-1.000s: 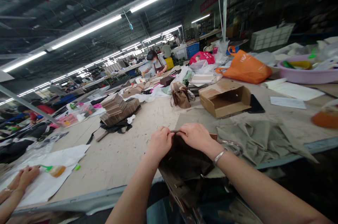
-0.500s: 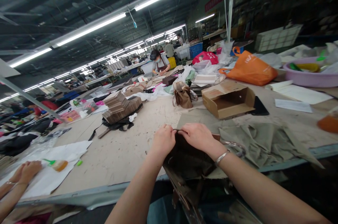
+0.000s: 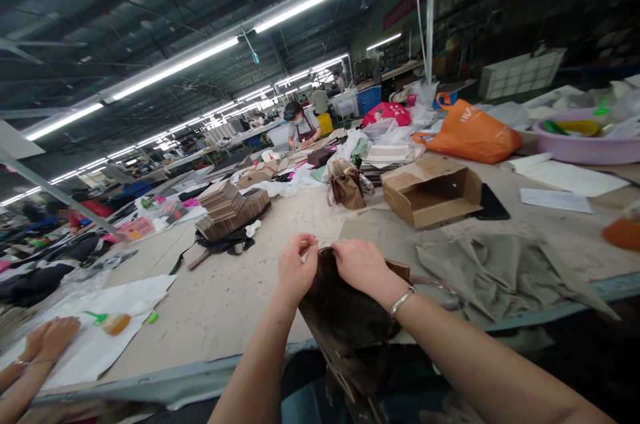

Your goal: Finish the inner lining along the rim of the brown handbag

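Observation:
A dark brown bag (image 3: 345,301) with its mouth upward sits at the table's front edge, its lower part hanging toward my lap. My right hand (image 3: 363,267), with a silver bracelet at the wrist, pinches the bag's far rim between thumb and fingers. Just left of that rim, my left hand (image 3: 296,267) has bent fingers, and a small gap shows between thumb and forefinger. Nothing is visible in it. Grey-green cloth (image 3: 500,271) lies crumpled to the right of the bag. The bag's inside is mostly dark.
Beyond my hands stand a small brown bag (image 3: 347,187), an open cardboard box (image 3: 425,194) and stacked brown pieces (image 3: 227,207). An orange bag (image 3: 473,134) and a purple basin (image 3: 575,147) are at right. A co-worker's hands (image 3: 57,337) rest at left near a glue bottle (image 3: 113,323).
My left hand has come off the bag's rim and shifted slightly left, its fingers parting. My right hand keeps its pinch and has moved slightly left with the bag.

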A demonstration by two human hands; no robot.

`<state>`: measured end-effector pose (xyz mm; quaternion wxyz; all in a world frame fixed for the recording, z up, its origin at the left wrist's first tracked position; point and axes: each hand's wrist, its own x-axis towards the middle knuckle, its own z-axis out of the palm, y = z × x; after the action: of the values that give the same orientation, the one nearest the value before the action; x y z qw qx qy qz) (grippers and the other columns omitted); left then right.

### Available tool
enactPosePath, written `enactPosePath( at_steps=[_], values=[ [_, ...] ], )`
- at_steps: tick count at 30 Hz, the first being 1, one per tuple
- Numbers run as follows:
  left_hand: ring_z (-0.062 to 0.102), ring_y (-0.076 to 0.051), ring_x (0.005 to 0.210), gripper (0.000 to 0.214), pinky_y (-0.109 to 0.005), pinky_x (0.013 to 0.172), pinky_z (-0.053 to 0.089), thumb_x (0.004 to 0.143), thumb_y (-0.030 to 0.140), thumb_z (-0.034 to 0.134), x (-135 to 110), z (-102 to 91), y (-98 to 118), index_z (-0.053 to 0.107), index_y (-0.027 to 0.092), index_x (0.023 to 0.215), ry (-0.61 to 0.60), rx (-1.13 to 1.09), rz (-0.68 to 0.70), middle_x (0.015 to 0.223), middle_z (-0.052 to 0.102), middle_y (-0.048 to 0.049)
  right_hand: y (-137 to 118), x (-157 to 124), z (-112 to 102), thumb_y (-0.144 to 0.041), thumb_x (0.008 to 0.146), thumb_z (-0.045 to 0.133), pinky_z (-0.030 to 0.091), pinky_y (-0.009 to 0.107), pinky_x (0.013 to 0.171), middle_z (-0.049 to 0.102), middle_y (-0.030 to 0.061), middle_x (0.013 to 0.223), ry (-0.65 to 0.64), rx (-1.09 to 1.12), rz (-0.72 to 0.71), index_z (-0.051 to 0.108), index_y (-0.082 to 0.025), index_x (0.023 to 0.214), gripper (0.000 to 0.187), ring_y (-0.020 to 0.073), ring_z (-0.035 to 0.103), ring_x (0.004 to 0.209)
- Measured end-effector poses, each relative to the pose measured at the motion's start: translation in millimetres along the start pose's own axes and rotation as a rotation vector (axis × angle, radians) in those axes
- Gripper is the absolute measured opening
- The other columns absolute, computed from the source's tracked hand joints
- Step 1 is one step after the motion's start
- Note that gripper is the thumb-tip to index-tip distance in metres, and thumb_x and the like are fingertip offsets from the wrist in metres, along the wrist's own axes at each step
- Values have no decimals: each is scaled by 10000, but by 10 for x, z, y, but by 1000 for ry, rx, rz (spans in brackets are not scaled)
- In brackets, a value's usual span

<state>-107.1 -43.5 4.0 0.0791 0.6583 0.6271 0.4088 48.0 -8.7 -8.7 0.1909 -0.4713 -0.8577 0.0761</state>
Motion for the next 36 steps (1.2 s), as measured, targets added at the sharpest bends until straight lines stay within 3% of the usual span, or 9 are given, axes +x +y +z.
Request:
enactPosePath(
  at_steps=[3,6,14,21,28,36],
  values=[
    [597,-156,882,114,-283,771,465,806,175,493,-56,-118,18,554,184,902,24,100,-62,923,629,-34,18,19,28,-282,916,351,408,286,690,686,73,901,2,-7,-3,631,-214,882,291,207,624,837],
    [569,-177,877,56,-307,784,440,785,196,547,-140,-179,53,588,195,822,-21,341,-5,899,605,-25,42,32,20,-285,915,345,404,281,692,684,74,906,-8,-11,-23,634,-210,878,301,204,621,850],
    [533,-203,880,43,-351,833,417,769,232,616,-245,-105,100,605,207,802,-45,629,64,904,575,-26,15,-10,-9,-294,936,303,400,285,698,667,78,912,-2,-32,-29,610,-197,885,326,199,614,859],
    [523,-183,932,140,-381,967,364,811,176,548,-115,-63,181,616,248,909,-130,631,214,968,557,-23,32,13,49,-275,931,325,377,289,649,661,41,892,21,-16,-55,581,-219,892,265,190,611,803],
    [528,-178,871,137,-450,1019,308,840,168,487,-30,23,99,610,203,790,-187,660,260,921,554,-28,51,10,115,-252,916,350,329,285,605,657,35,831,70,6,-84,572,-212,846,237,180,604,757],
    [546,-161,820,91,-296,769,451,792,115,518,-64,18,11,520,179,727,-265,350,193,867,582,-25,69,-24,74,-282,905,349,320,283,602,665,38,844,44,27,-72,595,-221,830,264,182,603,772]
  ],
)
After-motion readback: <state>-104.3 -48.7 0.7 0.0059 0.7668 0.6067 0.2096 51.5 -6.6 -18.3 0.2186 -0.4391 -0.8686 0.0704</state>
